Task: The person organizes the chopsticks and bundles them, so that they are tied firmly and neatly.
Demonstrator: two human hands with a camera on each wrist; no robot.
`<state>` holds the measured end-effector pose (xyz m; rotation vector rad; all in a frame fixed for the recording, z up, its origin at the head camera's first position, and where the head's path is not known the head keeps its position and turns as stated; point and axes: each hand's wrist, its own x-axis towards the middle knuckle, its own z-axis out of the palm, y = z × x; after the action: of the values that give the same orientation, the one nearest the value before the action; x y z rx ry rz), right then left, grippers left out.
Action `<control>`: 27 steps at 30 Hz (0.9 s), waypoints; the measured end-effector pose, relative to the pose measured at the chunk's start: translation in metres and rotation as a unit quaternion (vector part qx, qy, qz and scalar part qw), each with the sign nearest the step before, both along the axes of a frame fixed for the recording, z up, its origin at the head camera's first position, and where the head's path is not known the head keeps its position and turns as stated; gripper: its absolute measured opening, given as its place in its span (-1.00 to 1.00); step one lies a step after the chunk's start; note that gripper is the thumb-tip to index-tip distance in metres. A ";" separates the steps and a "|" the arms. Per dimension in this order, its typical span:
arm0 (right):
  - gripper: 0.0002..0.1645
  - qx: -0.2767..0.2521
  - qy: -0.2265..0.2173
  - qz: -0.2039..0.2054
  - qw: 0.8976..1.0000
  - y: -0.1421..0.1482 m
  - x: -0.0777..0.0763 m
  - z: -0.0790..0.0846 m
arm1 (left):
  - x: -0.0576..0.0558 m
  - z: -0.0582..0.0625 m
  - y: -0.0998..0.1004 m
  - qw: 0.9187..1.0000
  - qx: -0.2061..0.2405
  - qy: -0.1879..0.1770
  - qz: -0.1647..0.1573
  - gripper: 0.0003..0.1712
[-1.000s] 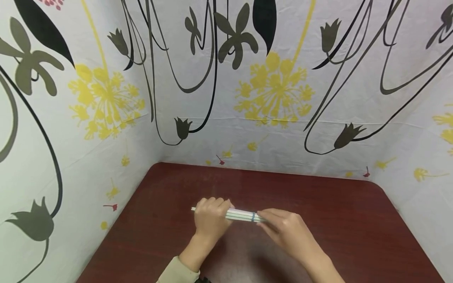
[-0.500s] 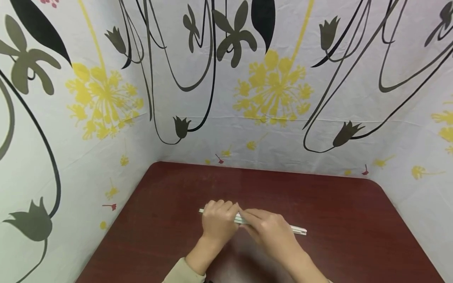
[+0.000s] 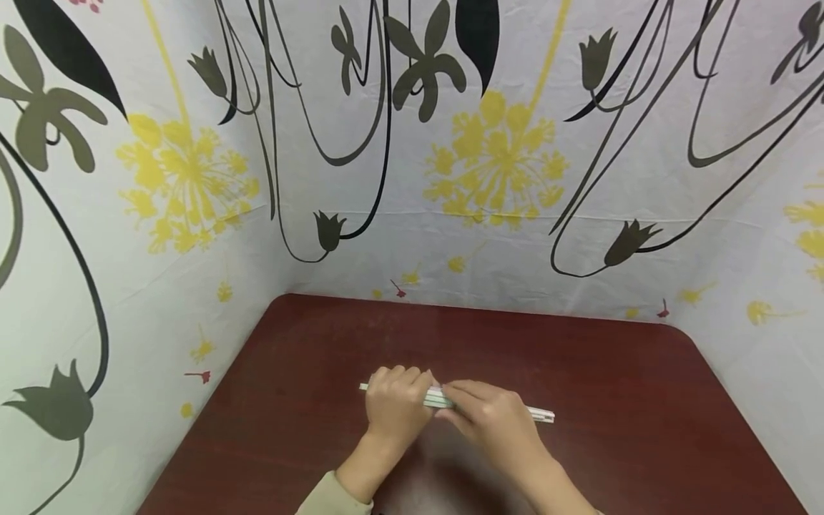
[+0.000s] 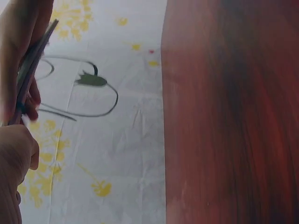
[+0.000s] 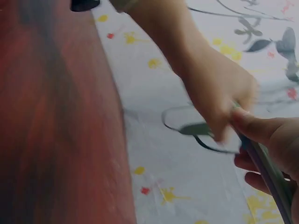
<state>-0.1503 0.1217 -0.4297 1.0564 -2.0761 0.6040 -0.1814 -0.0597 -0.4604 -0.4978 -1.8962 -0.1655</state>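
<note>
Both hands hold a bundle of thin pale sticks in front of me, close over the dark red table. My left hand wraps its fingers round the left part, and a short end sticks out past it. Close beside it, my right hand pinches the middle between thumb and fingers. Beyond that hand the right end of the bundle shows, slightly lower. In the right wrist view, a bluish band shows on the bundle near the thumb of my right hand; fingers cover much of its length.
The dark red table has rounded far corners. White cloth walls printed with yellow, grey and black flowers stand round its back and sides.
My right hand has slid left along the bundle, up beside my left hand, and the right end now shows past it. Over the last half second the hands barely shift.
</note>
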 end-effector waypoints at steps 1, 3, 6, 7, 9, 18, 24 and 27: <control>-0.53 0.001 0.001 -0.001 1.000 -0.002 0.000 0.000 | 0.000 0.000 0.000 1.000 -0.001 0.001 0.000 -0.76; -0.49 0.000 -0.007 0.000 1.000 -0.004 0.001 -0.001 | 0.000 0.001 -0.002 1.000 -0.003 0.002 0.001 -0.75; -0.47 -0.008 -0.021 0.002 1.000 0.001 0.001 0.000 | -0.001 0.001 -0.008 1.000 0.003 -0.005 0.008 -0.72; -0.47 -0.008 -0.021 0.000 1.000 0.004 0.000 0.000 | -0.001 0.001 -0.010 1.000 0.004 -0.007 0.010 -0.71; -0.49 -0.003 -0.016 -0.008 1.000 0.009 -0.001 0.001 | -0.002 0.001 -0.013 1.000 0.006 -0.010 0.013 -0.67; -0.60 0.032 -0.020 -0.044 0.998 0.030 -0.008 -0.002 | -0.007 0.001 -0.020 0.999 0.009 -0.032 0.014 -0.63; -0.54 0.013 -0.032 -0.035 0.999 0.053 -0.014 -0.004 | -0.010 -0.002 -0.029 0.997 0.001 -0.075 0.008 -0.70; -0.54 0.004 -0.038 -0.017 0.999 0.059 -0.018 -0.007 | -0.012 -0.002 -0.032 0.995 -0.013 -0.095 -0.007 -0.72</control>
<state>-0.1681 0.1808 -0.4370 1.0149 -2.1600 0.6275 -0.1933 -0.0917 -0.4626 -0.5283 -2.0836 -0.2024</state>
